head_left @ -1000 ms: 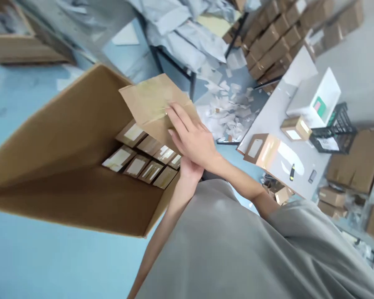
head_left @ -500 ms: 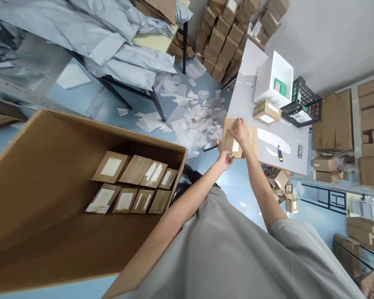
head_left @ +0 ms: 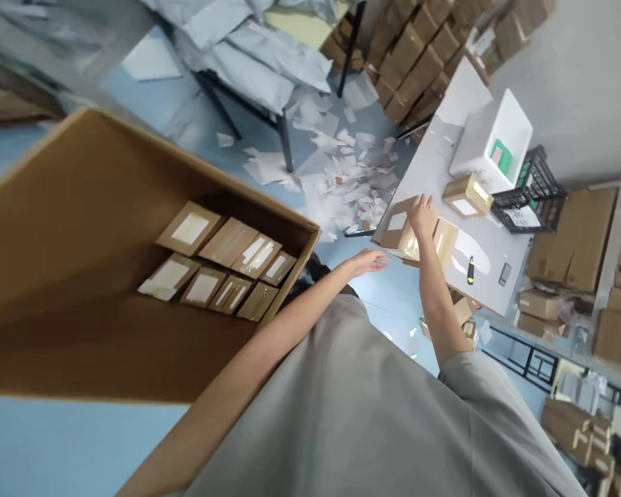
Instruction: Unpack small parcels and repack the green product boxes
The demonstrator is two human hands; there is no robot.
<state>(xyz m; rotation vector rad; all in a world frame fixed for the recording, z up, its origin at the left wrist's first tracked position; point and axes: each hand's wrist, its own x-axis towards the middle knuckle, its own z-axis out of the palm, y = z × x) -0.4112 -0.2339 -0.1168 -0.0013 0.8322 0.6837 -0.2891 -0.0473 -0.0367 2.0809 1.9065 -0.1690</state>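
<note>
Head view: the right hand [head_left: 422, 215] lies over a carton [head_left: 397, 232] at the tabletop's [head_left: 428, 169] near-left edge; whether its grip clamps, I cannot tell. The left hand [head_left: 370, 262], fingers apart, is empty nearby. A leftward nudge could topple the carton.

Handled box [head_left: 396, 233] — matt cardboard, glossy tape [head_left: 410, 244]; shirt [head_left: 372, 407] — matt cloth.
</note>
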